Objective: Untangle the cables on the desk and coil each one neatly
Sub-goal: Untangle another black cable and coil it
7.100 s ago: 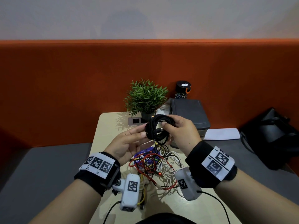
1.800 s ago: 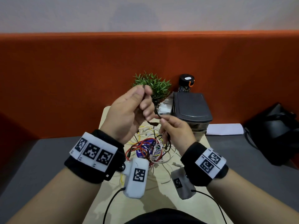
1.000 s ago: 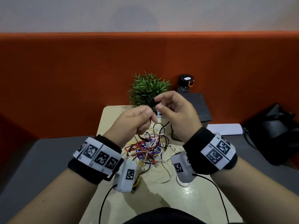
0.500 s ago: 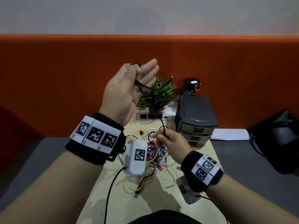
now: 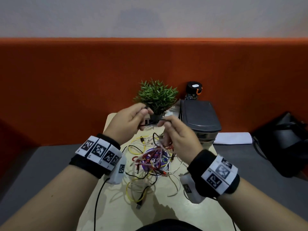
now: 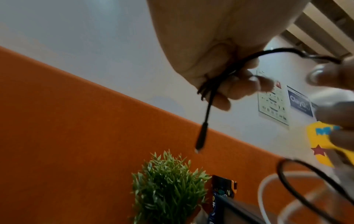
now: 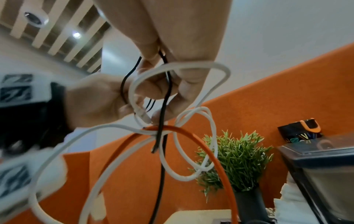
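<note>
Above the small beige desk [image 5: 115, 212], I hold both hands raised close together in front of the potted plant [image 5: 157, 95]. My left hand [image 5: 128, 121] has its fingers curled around several turns of a thin black cable [image 6: 208, 104], whose plug end hangs free below the fist in the left wrist view. My right hand [image 5: 179, 137] pinches the same black cable between thumb and fingertips [image 7: 153, 50], and a short stretch of it runs across the gap between the two hands. From the right hand, the black cable drops toward the desk, passing through loops of a white cable [image 7: 193, 166] and an orange cable [image 7: 216, 159] that are lifted with it; I cannot tell whether the right hand grips these too. On the desk below my wrists lies the tangle of cables [image 5: 150, 162], red, white, yellow and black strands crossing over one another, with a yellow loop [image 5: 131, 195] trailing toward the near edge. A dark drawer unit [image 5: 200, 117] stands just beside the plant on the right, a black cylindrical container [image 5: 193, 91] behind it against the orange partition [image 5: 66, 89]. A black bag [image 5: 286, 144] sits well apart on the grey surface to the right, next to a white sheet of paper [image 5: 232, 138].
</note>
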{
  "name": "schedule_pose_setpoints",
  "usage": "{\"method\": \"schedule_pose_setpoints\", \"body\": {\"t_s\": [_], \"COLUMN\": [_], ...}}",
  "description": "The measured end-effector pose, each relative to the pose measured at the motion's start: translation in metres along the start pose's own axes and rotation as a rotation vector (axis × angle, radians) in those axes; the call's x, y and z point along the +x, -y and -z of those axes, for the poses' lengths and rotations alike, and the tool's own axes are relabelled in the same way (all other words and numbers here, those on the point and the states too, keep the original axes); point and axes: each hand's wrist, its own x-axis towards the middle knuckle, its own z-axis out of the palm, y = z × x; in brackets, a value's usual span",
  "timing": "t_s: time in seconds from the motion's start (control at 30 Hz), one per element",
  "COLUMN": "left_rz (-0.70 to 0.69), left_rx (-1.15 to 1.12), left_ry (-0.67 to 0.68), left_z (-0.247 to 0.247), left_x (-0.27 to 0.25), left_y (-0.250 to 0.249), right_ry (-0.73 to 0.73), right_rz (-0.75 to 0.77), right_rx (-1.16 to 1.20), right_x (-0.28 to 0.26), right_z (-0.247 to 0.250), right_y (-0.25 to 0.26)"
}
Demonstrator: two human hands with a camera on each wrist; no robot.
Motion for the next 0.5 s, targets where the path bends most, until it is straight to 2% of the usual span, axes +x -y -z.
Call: {"method": "schedule_pose_setpoints", "body": {"t_s": [0.13, 0.23, 0.33, 0.43, 0.5], "left_rz": [0.027, 0.047, 0.057, -0.008, -0.021], "left_rx": [-0.259, -0.536, -0.806, -0.934, -0.951], "left_ry": [0.124, 0.153, 0.229, 0.332, 0.258], "left_z": [-0.008, -0.006, -0.001, 0.002, 0.001], "left_x": [-0.009, -0.011, -0.009, -0.009, -0.007], "left_y": [-0.006, -0.019, -0.030, -0.041, -0.045], "right_ry": [-0.106, -0.139, -0.117, -0.084, -0.038], "right_rz": [0.018, -0.011, -0.074, -0.102, -0.118], "right_rx": [0.028, 0.097, 0.207, 0.219, 0.222], "right_x": [0.016, 0.026, 0.030, 0.027, 0.024], "right_z": [0.006, 0.003, -0.005, -0.014, -0.021], "right_y": [0.013, 0.011, 0.006, 0.002, -0.003]}}
